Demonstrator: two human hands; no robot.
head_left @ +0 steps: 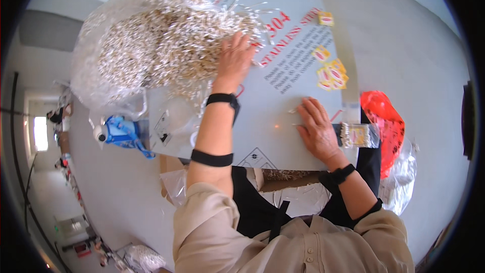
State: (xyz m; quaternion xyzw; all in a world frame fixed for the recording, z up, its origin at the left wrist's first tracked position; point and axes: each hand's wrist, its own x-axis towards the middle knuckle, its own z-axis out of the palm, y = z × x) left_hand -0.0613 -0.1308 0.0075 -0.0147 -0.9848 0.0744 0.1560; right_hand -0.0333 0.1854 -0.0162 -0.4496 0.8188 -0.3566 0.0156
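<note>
A big heap of cotton swabs (161,45) spills from a clear plastic bag (88,78) across the far left of the table. On the heap's right edge lies my left hand (235,61), its fingers stretched out over the swabs. My right hand (318,130) rests on the grey tabletop (262,126) near the right edge, fingers extended and palm down. One or two loose swabs (292,111) are beside its fingertips. Just right of that hand is a small clear packet of swabs (356,135) with a yellow card inside. What lies under either palm is hidden.
Several yellow-and-white cards (332,76) lie along the table's right side. A red plastic bag (385,126) and a clear bag (401,172) hang beyond that edge. A blue bottle (120,130) stands at the left. Below the near edge is an open cardboard box (290,184) with swabs.
</note>
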